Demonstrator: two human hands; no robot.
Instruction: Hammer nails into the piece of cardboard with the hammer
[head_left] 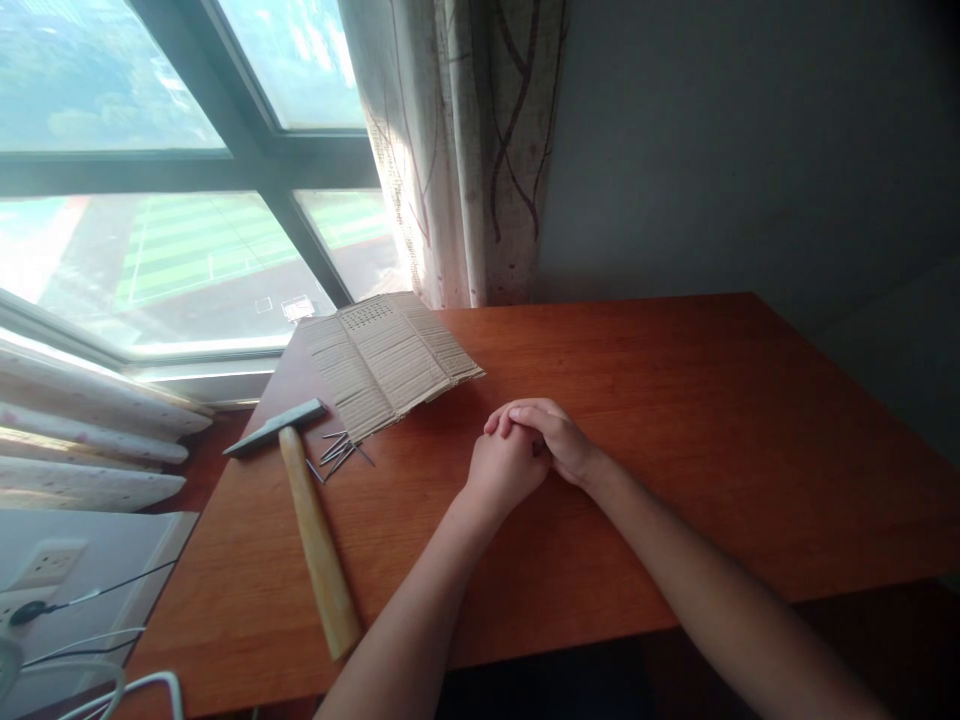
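Note:
My left hand and my right hand are clasped together above the wooden table, both closed. The right fingers lap over the left hand, and no object shows between them. Left of them lies a hammer, its wooden handle pointing toward me and its grey metal head at the far end. Several thin metal nails lie loosely piled by the hammer head. Beyond the nails is a creased piece of corrugated cardboard, with rows of small holes near its far edge.
A window and a patterned curtain stand behind the table on the left. At the lower left, a wall socket has a black plug in it, and white cables run close to the table's edge.

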